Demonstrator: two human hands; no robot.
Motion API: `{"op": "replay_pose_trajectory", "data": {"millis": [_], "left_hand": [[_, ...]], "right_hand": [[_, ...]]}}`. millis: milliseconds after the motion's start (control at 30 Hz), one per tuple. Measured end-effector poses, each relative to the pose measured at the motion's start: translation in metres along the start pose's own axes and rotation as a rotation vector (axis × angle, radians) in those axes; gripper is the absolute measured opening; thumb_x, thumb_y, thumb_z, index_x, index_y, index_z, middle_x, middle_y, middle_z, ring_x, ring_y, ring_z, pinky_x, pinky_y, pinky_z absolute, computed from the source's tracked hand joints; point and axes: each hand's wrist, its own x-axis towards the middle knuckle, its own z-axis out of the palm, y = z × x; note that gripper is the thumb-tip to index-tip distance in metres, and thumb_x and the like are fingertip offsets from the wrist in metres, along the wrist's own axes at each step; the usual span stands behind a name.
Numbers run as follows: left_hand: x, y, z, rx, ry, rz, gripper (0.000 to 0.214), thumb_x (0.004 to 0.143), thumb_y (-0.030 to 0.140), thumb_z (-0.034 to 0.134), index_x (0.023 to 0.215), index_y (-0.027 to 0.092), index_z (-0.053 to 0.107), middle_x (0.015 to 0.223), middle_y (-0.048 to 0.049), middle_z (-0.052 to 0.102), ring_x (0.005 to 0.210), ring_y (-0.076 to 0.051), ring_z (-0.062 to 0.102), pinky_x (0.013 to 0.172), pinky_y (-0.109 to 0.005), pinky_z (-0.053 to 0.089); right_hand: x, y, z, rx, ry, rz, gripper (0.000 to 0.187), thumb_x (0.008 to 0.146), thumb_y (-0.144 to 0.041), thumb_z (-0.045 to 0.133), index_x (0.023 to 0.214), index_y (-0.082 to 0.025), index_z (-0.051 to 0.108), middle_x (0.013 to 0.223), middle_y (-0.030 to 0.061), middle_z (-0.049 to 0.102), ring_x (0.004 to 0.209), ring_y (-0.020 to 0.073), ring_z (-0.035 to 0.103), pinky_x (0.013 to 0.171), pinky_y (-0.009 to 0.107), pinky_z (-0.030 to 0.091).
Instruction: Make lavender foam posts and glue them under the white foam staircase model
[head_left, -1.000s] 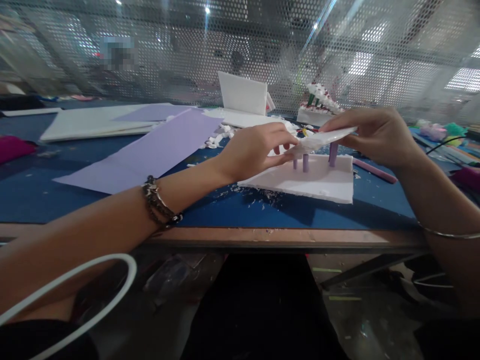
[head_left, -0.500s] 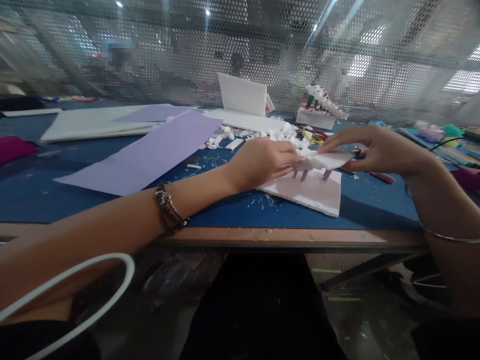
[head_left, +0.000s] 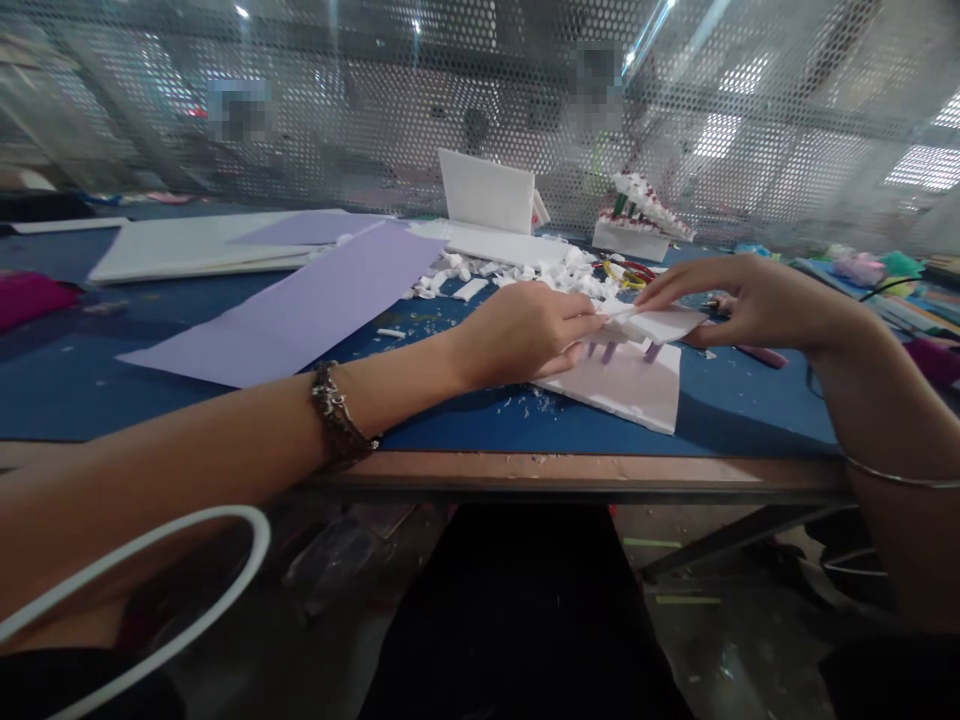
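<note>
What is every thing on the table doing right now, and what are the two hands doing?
left hand: pinching the small foam piece's left end
right hand: fingers on the small foam piece's right end
small foam piece: held flat over the purple posts
purple posts: upright on the foam base
foam base: flat on the table
purple paper: lying flat
foam scraps: scattered

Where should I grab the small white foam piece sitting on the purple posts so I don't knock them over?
Take the small white foam piece by its two short ends, pinching the thin edges from left and right, as the left hand and right hand do now. It lies flat on the purple posts above the white base board, so side pinches probably avoid tipping the posts.
</note>
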Motion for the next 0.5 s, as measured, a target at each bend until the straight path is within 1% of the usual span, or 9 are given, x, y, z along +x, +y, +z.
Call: {"op": "replay_pose_trajectory", "data": {"millis": [100,167,233,300,333,400,433,467,500], "left_hand": [[-0.001,-0.002,0.002,-0.075,0.006,-0.034,0.034,0.081,0.027,0.048,0.111,0.014,0.058,0.105,-0.0089,0.065,0.087,-0.018,0.062,0.070,-0.027,0.047],[0.000,-0.004,0.002,-0.143,0.002,-0.077,0.037,0.082,0.030,0.048,0.114,0.014,0.055,0.107,-0.0095,0.063,0.090,-0.018,0.061,0.071,-0.027,0.047],[0.002,-0.007,0.000,-0.208,-0.009,-0.119,0.041,0.084,0.032,0.046,0.120,0.014,0.051,0.111,-0.0104,0.061,0.091,-0.018,0.060,0.072,-0.027,0.046],[0.006,-0.010,-0.002,-0.271,-0.015,-0.138,0.043,0.086,0.035,0.044,0.125,0.016,0.047,0.117,-0.0116,0.056,0.090,-0.018,0.059,0.073,-0.027,0.046],[0.008,-0.013,-0.003,-0.305,-0.015,-0.132,0.044,0.086,0.037,0.044,0.126,0.017,0.047,0.119,-0.0122,0.054,0.090,-0.017,0.058,0.074,-0.027,0.045],[0.013,-0.017,-0.005,-0.380,-0.029,-0.083,0.043,0.087,0.037,0.045,0.125,0.018,0.048,0.120,-0.0126,0.052,0.089,-0.016,0.057,0.076,-0.028,0.044],[0.015,-0.020,-0.005,-0.415,-0.046,-0.050,0.041,0.087,0.037,0.045,0.123,0.018,0.050,0.119,-0.0125,0.053,0.088,-0.016,0.057,0.077,-0.028,0.044],[0.018,-0.022,-0.005,-0.446,-0.067,-0.019,0.040,0.087,0.036,0.045,0.122,0.017,0.051,0.117,-0.0123,0.054,0.088,-0.016,0.056,0.077,-0.028,0.044],[0.020,-0.024,-0.004,-0.472,-0.087,0.005,0.039,0.087,0.035,0.045,0.121,0.017,0.053,0.115,-0.0121,0.055,0.087,-0.016,0.056,0.078,-0.028,0.043]], "right_hand": [[0.001,0.001,0.001,-0.011,0.027,-0.056,0.036,0.070,-0.016,0.064,0.104,-0.026,0.065,0.112,0.0015,0.063,0.108,0.0154,0.056,0.094,0.028,0.041],[0.001,-0.001,-0.001,-0.033,0.020,-0.080,0.034,0.072,-0.023,0.064,0.106,-0.023,0.064,0.117,0.0035,0.060,0.111,0.0169,0.053,0.097,0.029,0.040],[-0.002,-0.003,-0.007,-0.070,-0.017,-0.051,0.042,0.073,-0.031,0.064,0.114,-0.023,0.060,0.126,0.0044,0.054,0.118,0.0194,0.048,0.101,0.032,0.036],[-0.008,-0.001,-0.016,-0.076,-0.009,0.030,0.052,0.074,-0.037,0.064,0.123,-0.025,0.052,0.131,0.0036,0.049,0.122,0.0208,0.043,0.104,0.035,0.033],[-0.013,0.002,-0.022,-0.059,0.036,0.080,0.054,0.075,-0.038,0.063,0.126,-0.025,0.050,0.131,0.0036,0.049,0.122,0.0206,0.043,0.104,0.035,0.032],[-0.025,0.013,-0.031,-0.011,0.170,0.197,0.046,0.079,-0.039,0.058,0.121,-0.022,0.053,0.122,0.0058,0.055,0.115,0.0195,0.049,0.101,0.034,0.036],[-0.031,0.020,-0.034,-0.005,0.224,0.269,0.045,0.079,-0.041,0.058,0.118,-0.020,0.054,0.115,0.0074,0.059,0.107,0.0192,0.055,0.094,0.033,0.041],[-0.038,0.028,-0.036,-0.046,0.225,0.371,0.044,0.077,-0.045,0.059,0.113,-0.020,0.057,0.106,0.0078,0.063,0.096,0.0189,0.059,0.086,0.033,0.045],[-0.045,0.036,-0.035,-0.135,0.194,0.479,0.041,0.076,-0.049,0.058,0.105,-0.020,0.061,0.094,0.0073,0.066,0.083,0.0180,0.061,0.076,0.033,0.046]]}}
